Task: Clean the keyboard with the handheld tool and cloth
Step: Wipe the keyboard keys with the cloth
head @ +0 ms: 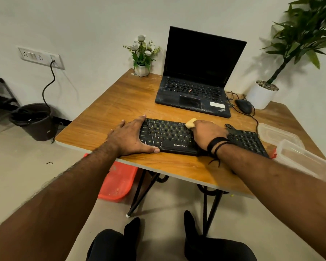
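Keyboard, black with a printed brand on its front edge, lies across the near part of the wooden worktop, and both hands are on it. The left hand clasps the keyboard's left end, fingers stretched along the far edge and thumb hooked round the near edge. The right hand rests over the middle keys, fingers curled round a small pale yellow lump that pokes out past the knuckles and touches the top key rows; whether it is a cloth, a sponge or some other tool cannot be told. A black thread band circles that wrist.

Just right of the right hand, a second black keyboard lies at an angle, partly under the forearm. Farther right sit two clear plastic containers. Beyond the right hand stands an open black laptop with a dark screen, a black mouse beside it. Beyond the left hand, a small white pot of white flowers stands at the worktop's far edge.
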